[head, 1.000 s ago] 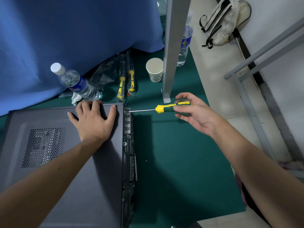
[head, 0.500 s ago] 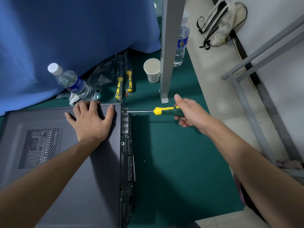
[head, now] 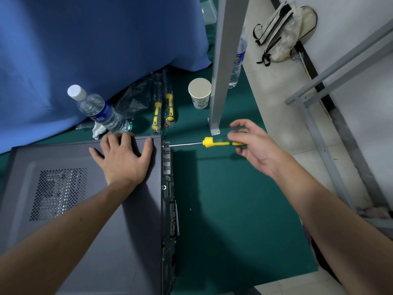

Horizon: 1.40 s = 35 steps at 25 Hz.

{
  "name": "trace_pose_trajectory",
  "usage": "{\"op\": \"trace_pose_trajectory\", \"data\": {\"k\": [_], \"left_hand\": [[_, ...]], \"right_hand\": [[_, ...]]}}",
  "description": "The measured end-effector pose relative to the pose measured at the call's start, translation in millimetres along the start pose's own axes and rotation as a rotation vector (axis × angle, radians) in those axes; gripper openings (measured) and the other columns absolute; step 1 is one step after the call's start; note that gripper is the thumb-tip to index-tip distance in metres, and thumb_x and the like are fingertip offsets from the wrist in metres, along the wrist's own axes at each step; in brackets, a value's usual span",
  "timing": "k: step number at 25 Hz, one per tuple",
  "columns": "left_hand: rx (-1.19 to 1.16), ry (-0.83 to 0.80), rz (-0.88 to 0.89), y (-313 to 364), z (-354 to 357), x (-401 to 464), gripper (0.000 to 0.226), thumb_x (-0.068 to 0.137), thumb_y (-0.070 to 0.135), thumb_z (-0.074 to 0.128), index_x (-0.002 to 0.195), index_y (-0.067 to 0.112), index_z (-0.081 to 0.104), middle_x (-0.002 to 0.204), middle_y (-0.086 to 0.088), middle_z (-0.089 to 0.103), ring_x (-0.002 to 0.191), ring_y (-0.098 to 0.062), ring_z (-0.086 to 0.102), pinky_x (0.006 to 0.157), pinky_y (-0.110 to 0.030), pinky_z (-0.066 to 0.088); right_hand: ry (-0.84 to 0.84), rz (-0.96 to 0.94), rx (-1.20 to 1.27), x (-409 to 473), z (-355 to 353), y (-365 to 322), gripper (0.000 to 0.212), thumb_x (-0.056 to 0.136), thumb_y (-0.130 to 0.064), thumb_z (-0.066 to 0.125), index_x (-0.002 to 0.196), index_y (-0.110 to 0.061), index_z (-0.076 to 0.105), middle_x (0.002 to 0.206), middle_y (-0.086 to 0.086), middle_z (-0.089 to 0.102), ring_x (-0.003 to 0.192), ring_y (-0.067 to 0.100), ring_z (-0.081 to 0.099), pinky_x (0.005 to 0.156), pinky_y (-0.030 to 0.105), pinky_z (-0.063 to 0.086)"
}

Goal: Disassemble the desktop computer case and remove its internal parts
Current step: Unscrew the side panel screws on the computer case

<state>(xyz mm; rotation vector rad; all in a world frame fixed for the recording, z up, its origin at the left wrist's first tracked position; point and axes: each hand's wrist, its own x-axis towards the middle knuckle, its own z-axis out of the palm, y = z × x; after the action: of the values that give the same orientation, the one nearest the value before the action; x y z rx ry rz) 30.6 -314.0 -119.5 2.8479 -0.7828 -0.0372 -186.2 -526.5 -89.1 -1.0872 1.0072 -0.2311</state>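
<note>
right fingers: curled loosely round the far end of the screwdriver handle, thumb above and the other fingers below, a bit motion-blurred so I can't tell how tight the hold is
right hand (head: 254, 143): hanging over the green table cover, right of the case's far right corner
screwdriver (head: 214, 143): yellow and green handle, lying level, metal shaft pointing left, tip right at the top of the case's rear panel
left fingers: straight and spread wide, thumb out toward the right edge
left hand (head: 123, 158): palm flat on the side panel near the far right corner, pressing down
computer case (head: 89, 209): dark grey, lying on its side at the near left of the table, mesh vent grille on the left, rear panel with slots and ports facing right
table (head: 223, 220): covered in green cloth
water bottle (head: 100, 112): tilted, just beyond the case's far edge, white cap
spare screwdrivers (head: 162, 112): two yellow-handled ones in clear bags, far side
paper cup (head: 199, 93): upright, beside the grey metal post (head: 223, 60)
blue cloth (head: 95, 39): draped across the far left
bag (head: 282, 33): on the floor, far right
</note>
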Motion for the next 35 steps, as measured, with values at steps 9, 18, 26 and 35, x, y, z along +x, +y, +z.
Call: {"op": "trace_pose_trajectory", "data": {"k": [9,18,26,35], "left_hand": [[0.007,-0.013,0.002,0,1,0,0.061,0.089,0.071,0.029,0.111,0.020,0.055,0.121,-0.011,0.049,0.132,-0.032,0.030,0.111,-0.066,0.010],[-0.001,-0.026,0.000,0,-1,0,0.062,0.089,0.070,0.029,0.115,0.019,0.054,0.123,-0.013,0.048,0.132,-0.034,0.030,0.112,-0.067,0.009],[-0.051,-0.044,0.080,-1,-3,-2,0.053,0.093,0.064,0.029,0.121,0.026,0.054,0.129,-0.014,0.048,0.135,-0.031,0.026,0.114,-0.064,0.007],[-0.115,-0.016,0.191,-3,-4,-4,0.041,0.099,0.051,0.033,0.126,0.026,0.051,0.128,-0.007,0.045,0.128,-0.027,0.034,0.116,-0.059,0.009]], "right_hand": [[0.051,0.055,0.021,2,4,0,0.008,0.091,-0.014,0.063,0.089,-0.020,0.060,0.083,-0.001,0.055,0.066,0.014,0.048,0.056,0.025,0.040],[0.081,0.087,0.050,0,7,5,0.007,0.094,-0.016,0.061,0.090,-0.018,0.057,0.075,0.001,0.054,0.057,0.012,0.044,0.052,0.025,0.038],[0.182,0.144,-0.093,-8,16,8,0.022,0.096,-0.036,0.058,0.096,-0.014,0.058,0.082,0.005,0.050,0.061,0.013,0.044,0.054,0.025,0.043],[0.214,0.183,0.015,-10,20,10,0.023,0.094,-0.038,0.063,0.090,-0.017,0.056,0.087,0.004,0.053,0.065,0.016,0.048,0.059,0.029,0.054]]}}
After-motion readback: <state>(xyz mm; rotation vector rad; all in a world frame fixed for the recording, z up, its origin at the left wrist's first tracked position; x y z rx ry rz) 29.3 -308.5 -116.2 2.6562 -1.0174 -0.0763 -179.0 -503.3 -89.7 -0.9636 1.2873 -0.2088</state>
